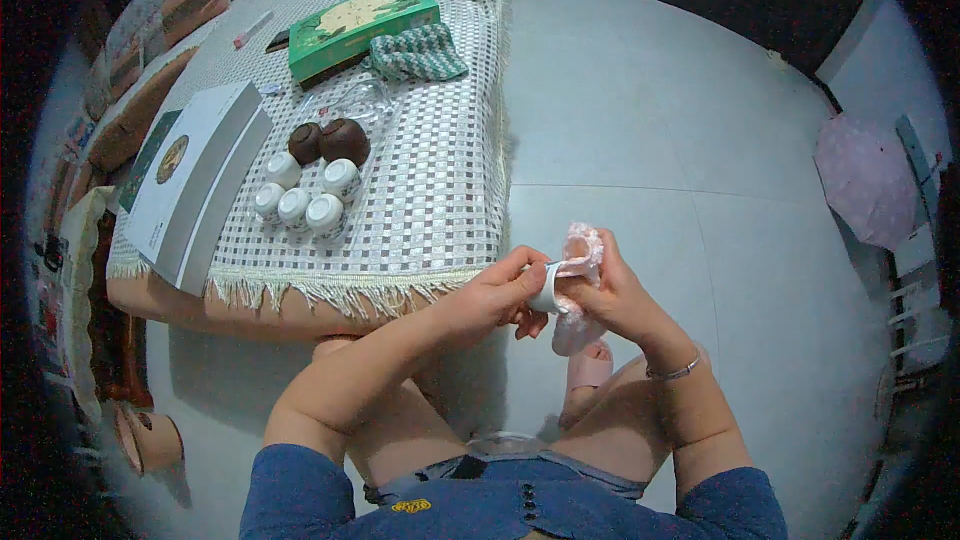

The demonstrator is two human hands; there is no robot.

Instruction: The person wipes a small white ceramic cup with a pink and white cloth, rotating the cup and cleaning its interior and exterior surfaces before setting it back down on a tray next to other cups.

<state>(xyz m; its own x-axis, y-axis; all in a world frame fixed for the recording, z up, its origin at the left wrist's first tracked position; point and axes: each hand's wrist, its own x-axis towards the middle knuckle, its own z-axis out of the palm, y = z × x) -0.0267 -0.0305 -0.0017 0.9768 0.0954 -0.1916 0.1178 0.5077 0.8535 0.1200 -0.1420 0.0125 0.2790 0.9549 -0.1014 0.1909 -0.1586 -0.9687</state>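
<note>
My left hand (514, 286) grips a small white cup (545, 289) on its side, beyond the table's right corner and above the floor. A fluffy pale pink cloth (579, 330) is in my right hand (619, 289), whose fingers press part of it into the cup's mouth. The rest of the cloth sticks up and hangs down around that hand. On the table to the left, several white cups (324, 211) stand upside down in a group. Two dark brown rounded vessels (345, 141) sit just behind them.
A checked, fringed tablecloth (427, 217) covers the table. On it lie a large white box (202, 172), a green box (360, 22), a green-and-white cloth (418, 52) and clear plastic packaging (360, 101). A pink umbrella (866, 180) stands at the far right. A tan bin (154, 441) is at lower left.
</note>
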